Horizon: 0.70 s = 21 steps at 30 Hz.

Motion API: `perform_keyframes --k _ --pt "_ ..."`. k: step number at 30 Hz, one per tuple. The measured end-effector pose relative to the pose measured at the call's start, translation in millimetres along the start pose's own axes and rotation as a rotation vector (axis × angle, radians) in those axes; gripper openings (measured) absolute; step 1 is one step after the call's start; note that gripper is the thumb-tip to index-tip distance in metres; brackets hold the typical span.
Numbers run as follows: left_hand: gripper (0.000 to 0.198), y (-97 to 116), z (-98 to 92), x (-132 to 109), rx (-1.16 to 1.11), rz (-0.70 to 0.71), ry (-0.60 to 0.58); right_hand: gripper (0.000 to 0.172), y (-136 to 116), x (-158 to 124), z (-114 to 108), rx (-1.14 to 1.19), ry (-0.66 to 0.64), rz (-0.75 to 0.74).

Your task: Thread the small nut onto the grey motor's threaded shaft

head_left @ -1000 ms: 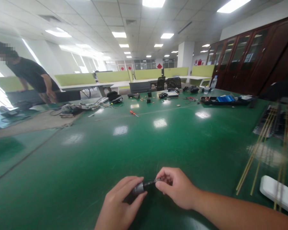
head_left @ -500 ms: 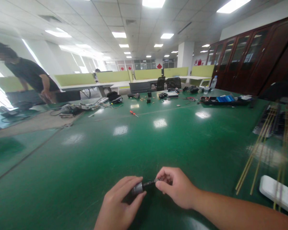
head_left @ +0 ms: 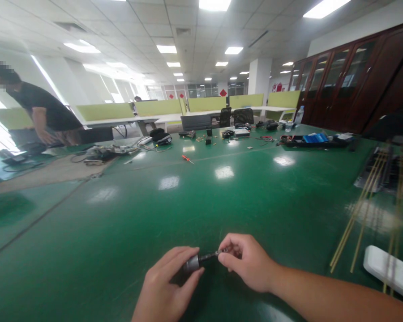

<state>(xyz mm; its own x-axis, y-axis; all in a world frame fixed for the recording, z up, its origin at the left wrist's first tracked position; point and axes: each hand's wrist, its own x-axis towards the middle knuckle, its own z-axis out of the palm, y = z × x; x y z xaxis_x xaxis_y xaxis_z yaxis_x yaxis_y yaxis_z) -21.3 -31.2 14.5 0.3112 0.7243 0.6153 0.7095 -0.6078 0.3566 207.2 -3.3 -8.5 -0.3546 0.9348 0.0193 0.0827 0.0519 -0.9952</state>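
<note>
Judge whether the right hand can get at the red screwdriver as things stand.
Probably not: the right hand pinches the end of a gray-and-black object that the left hand also holds, and the red screwdriver lies well beyond both, farther across the green table. A long stretch seems needed.

The left grip (head_left: 166,279) holds a grey cylinder (head_left: 192,264), the right grip (head_left: 247,261) its rod (head_left: 208,256).

The sole head-worn camera looks forward and down across the green tabletop (head_left: 221,205); its wide view takes in the left hand (head_left: 168,281) and right hand (head_left: 248,264) close below, the ceiling (head_left: 134,38) above, and glass-fronted wooden cabinets (head_left: 352,85) farther off at right.
</note>
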Motion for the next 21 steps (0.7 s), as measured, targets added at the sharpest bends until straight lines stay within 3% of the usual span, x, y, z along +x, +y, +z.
perform_keyframes --k 21 --pt "0.022 -0.2 -0.9 0.4 0.008 0.004 0.011 0.011 -0.8 0.0 0.5 0.031 -0.005 0.01"
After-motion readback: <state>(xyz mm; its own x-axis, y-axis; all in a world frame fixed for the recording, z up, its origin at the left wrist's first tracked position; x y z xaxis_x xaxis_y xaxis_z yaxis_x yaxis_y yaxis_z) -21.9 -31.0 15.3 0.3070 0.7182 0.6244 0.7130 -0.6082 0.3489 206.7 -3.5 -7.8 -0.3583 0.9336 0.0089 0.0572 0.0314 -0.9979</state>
